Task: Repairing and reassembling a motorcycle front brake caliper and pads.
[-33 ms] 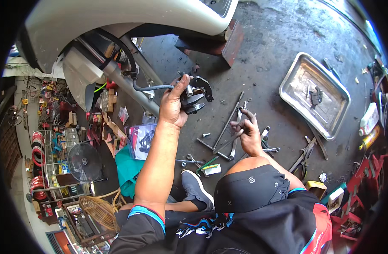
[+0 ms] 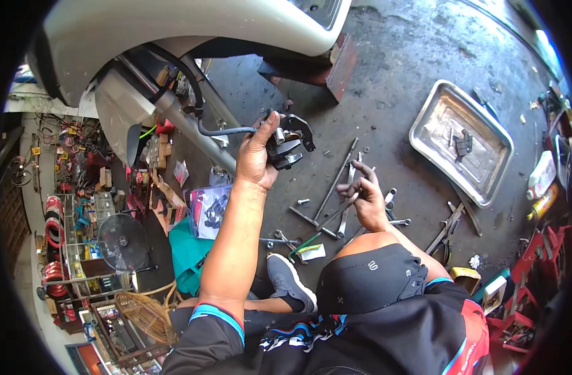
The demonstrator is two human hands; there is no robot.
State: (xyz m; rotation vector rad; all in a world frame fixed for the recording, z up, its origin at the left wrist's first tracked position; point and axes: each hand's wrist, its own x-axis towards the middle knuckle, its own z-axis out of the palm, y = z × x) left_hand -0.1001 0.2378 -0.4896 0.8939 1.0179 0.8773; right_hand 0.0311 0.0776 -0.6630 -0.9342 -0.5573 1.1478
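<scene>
Barely any change here: our right hand [image 2: 370, 203], right of centre, has half-curled fingers, can't tell if they're gripping anything. Our left hand [image 2: 253, 159], mid-frame, still has its fingers wrapped round the brake caliper [image 2: 289, 148]. Upper right, the metal tray [image 2: 445, 111] sits slightly further left.

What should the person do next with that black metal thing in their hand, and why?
I'd probably bring the right hand over to help steady the caliper. The left hand seems to be holding it up alone, and a hose runs in at that hand, so a second grip might spare the hose a tug. The right hand is off by the wrench.
</scene>
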